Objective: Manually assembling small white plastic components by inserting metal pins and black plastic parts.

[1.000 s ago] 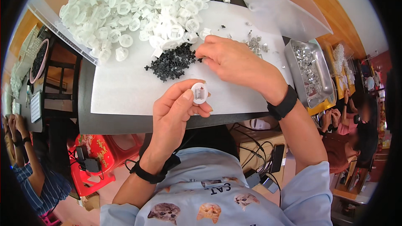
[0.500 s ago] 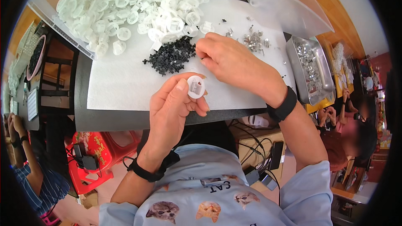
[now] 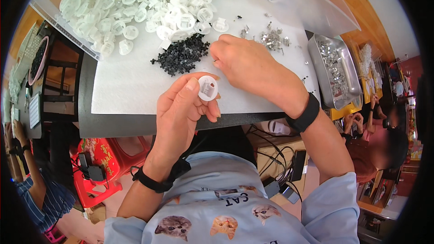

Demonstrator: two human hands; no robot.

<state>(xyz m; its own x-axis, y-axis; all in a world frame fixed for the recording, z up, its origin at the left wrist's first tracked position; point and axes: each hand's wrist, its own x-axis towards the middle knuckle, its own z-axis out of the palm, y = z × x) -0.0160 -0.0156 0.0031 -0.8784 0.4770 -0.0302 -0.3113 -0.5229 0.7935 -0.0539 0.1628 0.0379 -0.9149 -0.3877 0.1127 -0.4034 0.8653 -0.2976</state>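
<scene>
A round white plastic part (image 3: 208, 88) with a raised square housing is pinched between the thumb and fingers of my left hand (image 3: 176, 106), just above the near part of the white sheet. Further right, my right hand (image 3: 248, 65) has its thumb and fingertips pressed together beside a heap of small black plastic pieces (image 3: 181, 55). Whatever those fingertips hold, if anything, is too small to make out. Behind the black heap rises a large pile of similar white parts (image 3: 140, 0). Small shiny metal pieces (image 3: 273, 39) lie loosely beyond my right wrist.
A white foam-like sheet (image 3: 131, 92) covers much of the dark table (image 3: 117, 124). To the right stands a metal tray (image 3: 349, 63) of metal pieces, near a clear plastic bag (image 3: 307, 0). Red stools (image 3: 108, 153) and cables (image 3: 282, 158) are below. Other people sit at both sides.
Both hands and the table's contents sit slightly higher and further left in the picture. My left hand still pinches the white part; my right fingertips stay beside the black heap.
</scene>
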